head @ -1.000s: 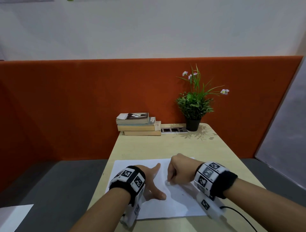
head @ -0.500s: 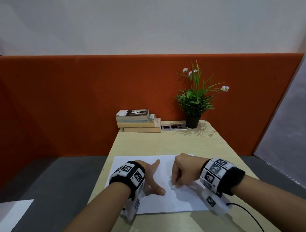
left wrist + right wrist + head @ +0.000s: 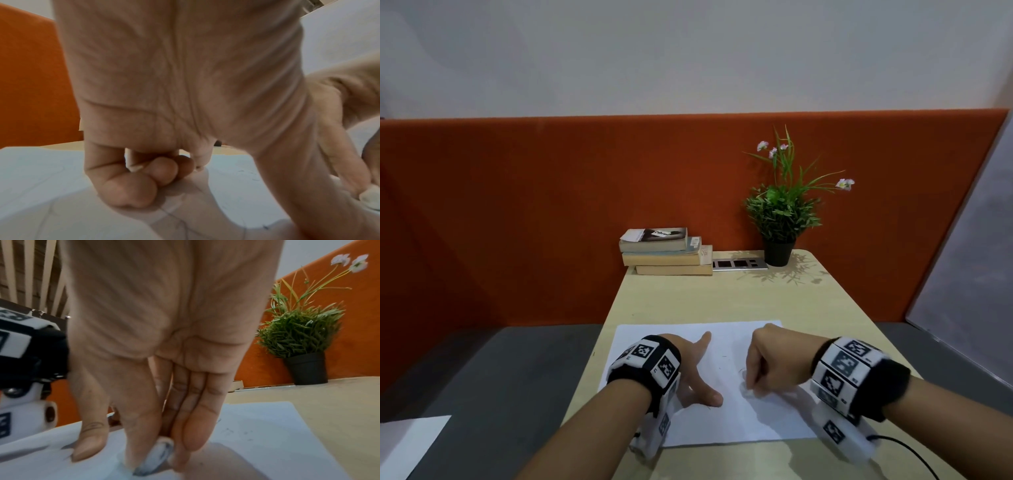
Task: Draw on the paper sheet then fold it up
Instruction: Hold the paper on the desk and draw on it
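Beige desk (image 3: 722, 294) against an orange partition (image 3: 517, 205), with stacked books (image 3: 664, 253) and a potted plant (image 3: 780, 212) at the upper centre of the head view. Paper sheet (image 3: 722, 421) flat at lower centre, long axis running left to right across the frame, near edge just short of the desk's front.

Left hand (image 3: 695, 377) on the left half of the sheet: thumb and forefinger spread in a V and pressed to the paper, remaining fingers curled under the palm (image 3: 144, 175) and holding nothing. Reads as an anchoring hand.

Right hand (image 3: 774, 363) right of centre, fingers bunched downward, pinching a small whitish piece with grey smudges (image 3: 158, 457) between thumb (image 3: 141, 434) and fingertips (image 3: 195, 431), its tip touching the sheet. Looks like a worn eraser or drawing stub; cannot tell which.

Faint marks (image 3: 232, 431) scattered on the paper near the right hand; no fold or crease visible, so judged to be in the drawing stage.

Governing relation: working tip directly below the right hand, just right of the left thumb tip (image 3: 714, 399); free margin of the sheet lies toward the right and lower edges, nearer the right hand. Folding, when begun, likely across the short axis.
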`<action>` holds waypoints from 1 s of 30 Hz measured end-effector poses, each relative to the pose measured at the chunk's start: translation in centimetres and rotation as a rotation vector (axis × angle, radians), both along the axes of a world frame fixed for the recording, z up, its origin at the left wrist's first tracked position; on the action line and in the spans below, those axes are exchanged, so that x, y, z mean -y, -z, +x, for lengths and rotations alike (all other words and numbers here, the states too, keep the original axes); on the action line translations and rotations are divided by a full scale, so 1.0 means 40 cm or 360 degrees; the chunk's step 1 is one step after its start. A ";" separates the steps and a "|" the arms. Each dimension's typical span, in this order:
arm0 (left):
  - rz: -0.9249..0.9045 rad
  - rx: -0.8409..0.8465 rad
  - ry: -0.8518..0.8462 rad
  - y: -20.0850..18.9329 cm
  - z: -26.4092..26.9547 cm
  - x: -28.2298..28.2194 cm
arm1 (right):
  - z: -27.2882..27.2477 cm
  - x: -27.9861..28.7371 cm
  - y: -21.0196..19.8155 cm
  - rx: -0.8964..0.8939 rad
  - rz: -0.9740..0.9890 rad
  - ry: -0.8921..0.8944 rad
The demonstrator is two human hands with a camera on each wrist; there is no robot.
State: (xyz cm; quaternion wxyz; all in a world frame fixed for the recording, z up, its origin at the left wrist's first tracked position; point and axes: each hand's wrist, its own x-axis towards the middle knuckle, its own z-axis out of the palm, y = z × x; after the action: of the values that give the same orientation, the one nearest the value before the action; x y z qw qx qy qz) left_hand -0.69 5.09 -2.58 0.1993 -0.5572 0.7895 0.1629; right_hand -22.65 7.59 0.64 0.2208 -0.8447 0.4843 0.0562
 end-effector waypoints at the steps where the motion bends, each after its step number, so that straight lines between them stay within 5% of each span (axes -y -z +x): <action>1: -0.0005 0.0007 -0.0001 0.000 0.000 0.000 | 0.003 0.007 -0.004 -0.0017 -0.0002 -0.0009; 8: 0.0074 0.0024 -0.0006 -0.009 -0.003 0.004 | 0.087 0.098 0.013 0.0202 -0.0275 0.0285; 18: 0.0021 0.0003 -0.0077 -0.004 -0.005 -0.003 | 0.057 0.014 0.004 0.0159 -0.0002 0.0019; 25: 0.0056 0.0031 -0.0049 -0.016 -0.013 -0.003 | 0.120 0.125 0.026 0.0230 -0.0237 0.0281; 30: 0.0057 0.0001 -0.0034 -0.014 -0.010 -0.005 | 0.114 0.104 0.044 0.0268 -0.0187 0.0215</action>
State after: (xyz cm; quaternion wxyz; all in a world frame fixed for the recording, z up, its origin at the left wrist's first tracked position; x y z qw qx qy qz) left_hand -1.09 5.29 -2.03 0.2078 -0.5620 0.7804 0.1789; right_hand -18.10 3.45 -1.13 0.2140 -0.8234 0.5224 -0.0584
